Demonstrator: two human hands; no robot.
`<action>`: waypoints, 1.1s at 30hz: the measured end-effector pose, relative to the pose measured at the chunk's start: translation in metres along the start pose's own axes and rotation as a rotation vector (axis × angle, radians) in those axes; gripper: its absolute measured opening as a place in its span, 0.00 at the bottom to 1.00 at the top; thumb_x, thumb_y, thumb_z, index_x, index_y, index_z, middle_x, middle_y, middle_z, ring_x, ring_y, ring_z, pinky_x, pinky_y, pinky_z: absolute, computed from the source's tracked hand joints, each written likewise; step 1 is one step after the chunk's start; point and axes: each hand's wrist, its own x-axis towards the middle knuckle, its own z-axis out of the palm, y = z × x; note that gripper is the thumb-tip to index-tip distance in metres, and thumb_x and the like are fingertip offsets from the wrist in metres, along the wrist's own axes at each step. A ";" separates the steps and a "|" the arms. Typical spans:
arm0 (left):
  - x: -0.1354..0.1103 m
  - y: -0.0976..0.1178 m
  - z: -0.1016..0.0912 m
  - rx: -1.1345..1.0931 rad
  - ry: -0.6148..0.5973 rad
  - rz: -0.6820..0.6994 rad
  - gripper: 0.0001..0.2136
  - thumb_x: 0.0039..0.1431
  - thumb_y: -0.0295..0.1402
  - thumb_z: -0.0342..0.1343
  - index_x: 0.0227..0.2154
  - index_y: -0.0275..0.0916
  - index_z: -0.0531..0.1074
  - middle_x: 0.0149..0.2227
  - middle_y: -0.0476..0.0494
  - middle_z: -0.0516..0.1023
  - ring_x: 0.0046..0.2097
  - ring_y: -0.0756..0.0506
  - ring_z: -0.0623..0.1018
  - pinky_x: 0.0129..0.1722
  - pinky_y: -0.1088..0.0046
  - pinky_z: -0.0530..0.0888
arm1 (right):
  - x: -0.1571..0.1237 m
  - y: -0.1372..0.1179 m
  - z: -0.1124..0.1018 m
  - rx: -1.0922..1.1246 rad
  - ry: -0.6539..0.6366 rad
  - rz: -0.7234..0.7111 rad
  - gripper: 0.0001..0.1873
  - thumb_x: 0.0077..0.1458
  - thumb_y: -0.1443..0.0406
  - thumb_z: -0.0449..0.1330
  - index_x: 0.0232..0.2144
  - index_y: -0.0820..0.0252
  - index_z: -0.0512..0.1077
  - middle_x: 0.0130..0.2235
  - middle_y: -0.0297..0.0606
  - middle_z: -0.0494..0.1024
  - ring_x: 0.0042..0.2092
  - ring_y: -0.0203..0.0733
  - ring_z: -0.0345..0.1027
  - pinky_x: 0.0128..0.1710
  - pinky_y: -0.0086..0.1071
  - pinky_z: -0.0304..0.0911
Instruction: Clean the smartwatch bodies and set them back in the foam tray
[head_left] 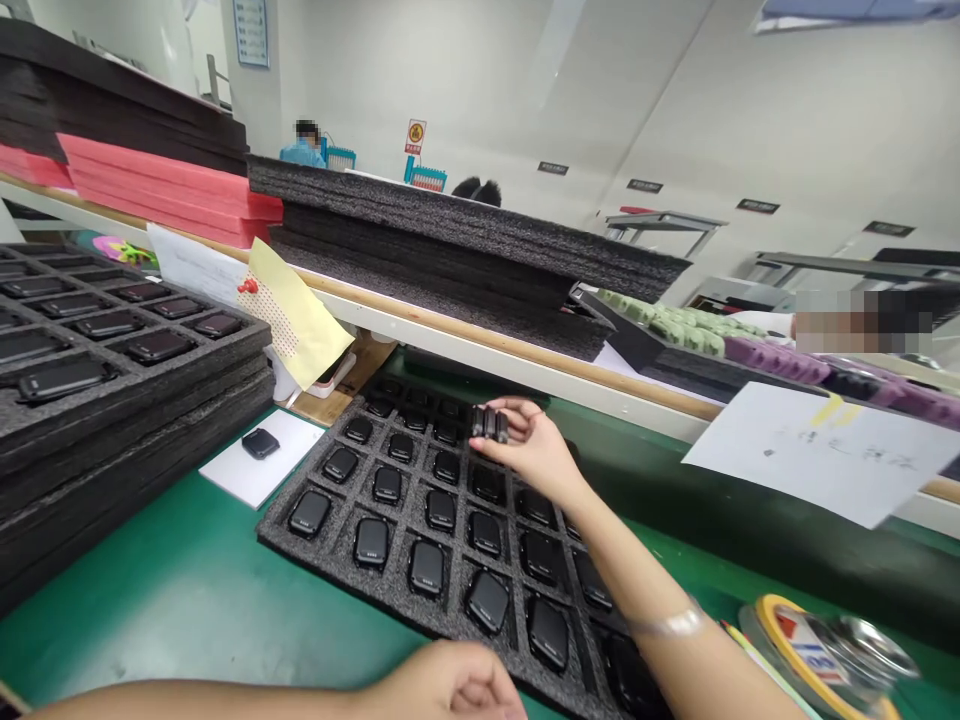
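My right hand [529, 445] is closed on a small stack of black smartwatch bodies [489, 424], gripped between thumb and fingers above the far part of a foam tray [352, 575]. Rows of black watch bodies [427, 567] lie in the tray's square pockets, some of them turned at an angle. At the bottom edge, my left hand [457, 680] is curled into a loose fist near the tray's front side, with nothing visible in it. The frame cuts off part of that hand. A single watch body [260, 443] rests on a white sheet [274, 485] left of the tray.
Stacked foam trays with watch bodies [112, 400] rise at the left. A shelf [450, 325] behind carries black foam sheets [450, 235] and red foam [172, 190]. A yellow paper [292, 315] hangs from it. Tape rolls [817, 650] lie at the right. Other people sit beyond.
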 end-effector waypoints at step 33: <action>-0.035 0.059 0.021 -0.173 -0.037 0.036 0.29 0.47 0.58 0.66 0.38 0.34 0.73 0.30 0.47 0.73 0.29 0.49 0.77 0.30 0.72 0.76 | -0.183 -0.063 0.026 0.267 -0.060 -0.182 0.52 0.52 0.66 0.70 0.70 0.36 0.47 0.53 0.33 0.81 0.48 0.49 0.81 0.33 0.30 0.80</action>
